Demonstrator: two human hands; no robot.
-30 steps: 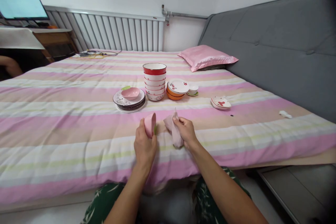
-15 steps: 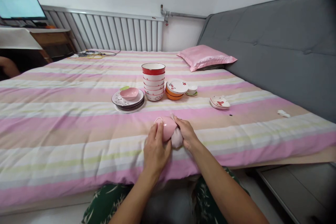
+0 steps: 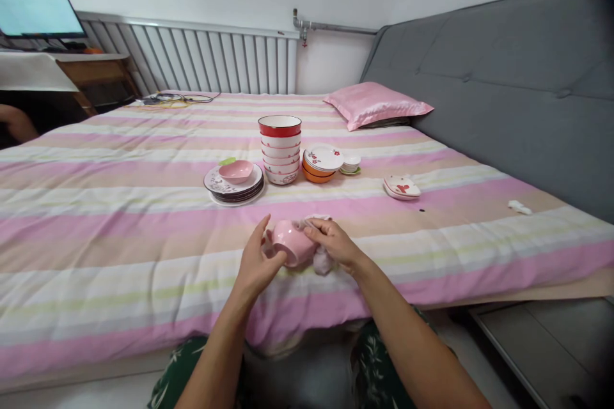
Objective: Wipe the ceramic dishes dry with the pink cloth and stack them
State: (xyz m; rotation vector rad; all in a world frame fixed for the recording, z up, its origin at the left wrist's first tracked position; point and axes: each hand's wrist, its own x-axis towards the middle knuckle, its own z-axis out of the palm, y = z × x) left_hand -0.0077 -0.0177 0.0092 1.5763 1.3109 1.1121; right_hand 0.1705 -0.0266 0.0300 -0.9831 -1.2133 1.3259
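Note:
A glossy pink mug (image 3: 292,244) is tilted on its side between my hands, just above or on the near part of the bed. My left hand (image 3: 256,259) is around its left end, near the handle, with the thumb against the mug and the index finger lifted away. With my right hand (image 3: 333,241) I grip the mug's right side through a pale cloth (image 3: 323,261), which hangs bunched below the fingers. Part of the cloth is inside or behind the mug; which one I cannot tell.
Beyond my hands stand stacked plates (image 3: 235,188) topped by a pink dish (image 3: 236,171), a bowl stack (image 3: 281,150), orange bowls (image 3: 314,174) under small plates (image 3: 325,156), and square dishes (image 3: 401,187). A pink pillow (image 3: 377,103) lies near the grey headboard (image 3: 499,70).
The mug has turned and shifted slightly left and down. My left hand has moved left, its fingers spreading around the mug's end. My right hand has come further over the mug with the cloth.

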